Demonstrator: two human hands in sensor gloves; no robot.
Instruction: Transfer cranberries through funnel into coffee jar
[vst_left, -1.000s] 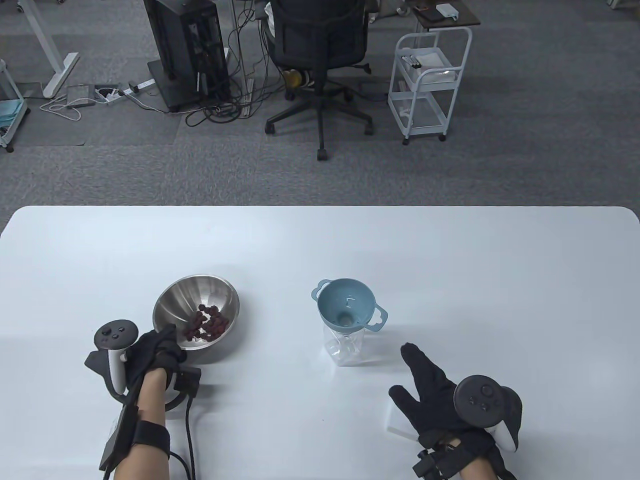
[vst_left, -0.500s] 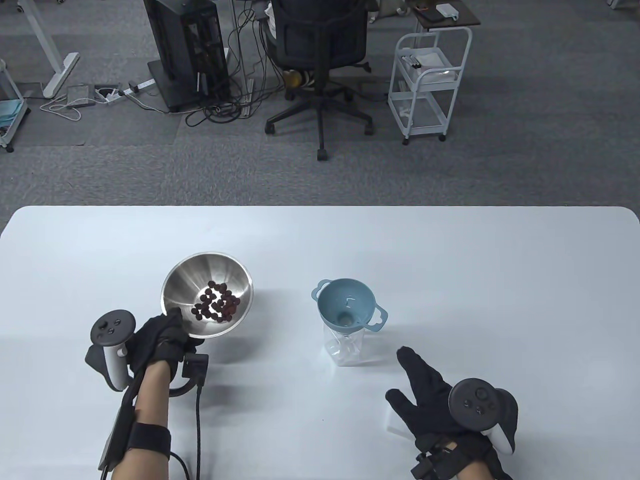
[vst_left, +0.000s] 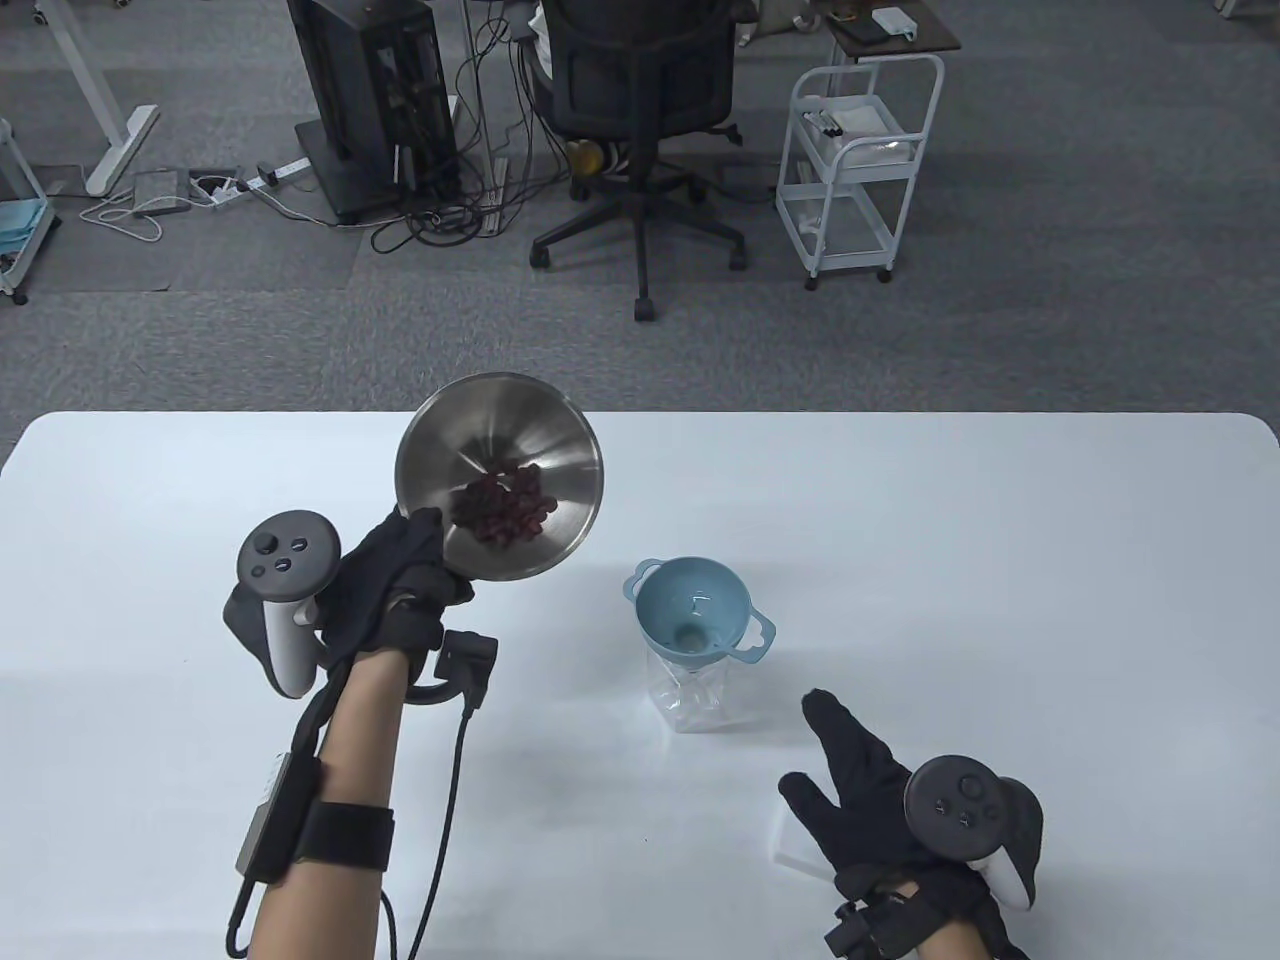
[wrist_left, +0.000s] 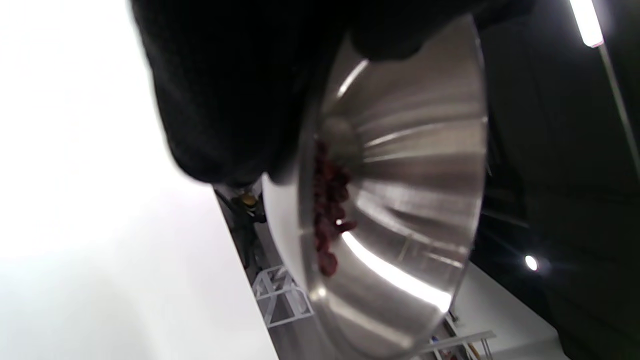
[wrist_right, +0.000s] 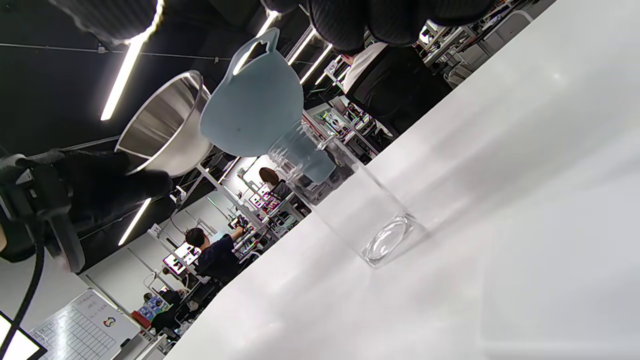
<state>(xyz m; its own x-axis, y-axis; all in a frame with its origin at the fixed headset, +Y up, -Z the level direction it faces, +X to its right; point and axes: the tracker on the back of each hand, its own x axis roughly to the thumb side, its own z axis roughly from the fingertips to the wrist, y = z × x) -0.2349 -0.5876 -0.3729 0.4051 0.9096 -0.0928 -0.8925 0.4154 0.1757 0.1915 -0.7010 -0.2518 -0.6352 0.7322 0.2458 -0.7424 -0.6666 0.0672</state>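
My left hand grips the near rim of a steel bowl and holds it raised above the table, left of and beyond the funnel. Dark red cranberries lie in the bowl; they also show in the left wrist view inside the bowl. A pale blue funnel sits in the mouth of a clear jar standing mid-table. In the right wrist view the funnel tops the empty jar. My right hand rests flat on the table, fingers spread, right of the jar and empty.
The white table carries a small white flat piece under my right hand. Beyond the far edge stand an office chair, a white cart and a computer tower.
My left hand has lifted the bowl off the table and carried it up, away and rightward toward the funnel. The right hand has barely moved.
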